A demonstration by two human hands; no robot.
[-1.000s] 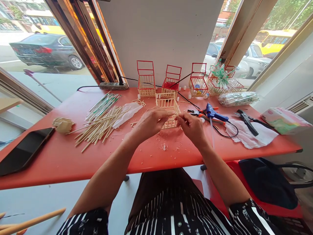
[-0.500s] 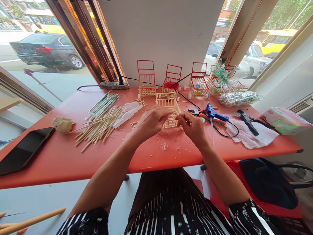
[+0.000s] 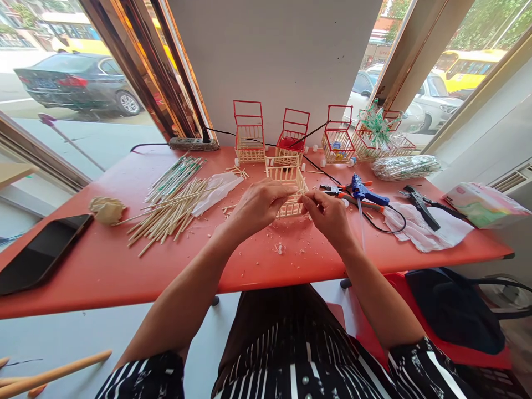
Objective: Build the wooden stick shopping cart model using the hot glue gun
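Note:
A small basket frame of pale wooden sticks [image 3: 288,178] stands on the red table [image 3: 103,266], just beyond my hands. My left hand [image 3: 258,206] is closed, its fingertips pinching at the frame's near edge. My right hand [image 3: 328,217] is closed in a pinch beside it, fingertips almost meeting the left ones; a thin stick seems to lie between them, too small to be sure. Wood shavings [image 3: 279,249] litter the table under my wrists.
A pile of wooden sticks [image 3: 170,213] and wrapped chopsticks [image 3: 177,176] lies left. A blue glue gun [image 3: 362,191], pliers [image 3: 338,193], black cutters [image 3: 419,206] and cloth [image 3: 419,230] lie right. Red-framed baskets [image 3: 248,133] line the wall. A phone [image 3: 39,255] sits far left.
Hands stay almost where they were, with slight fingertip shifts at the frame's edge. The view has tilted a little.

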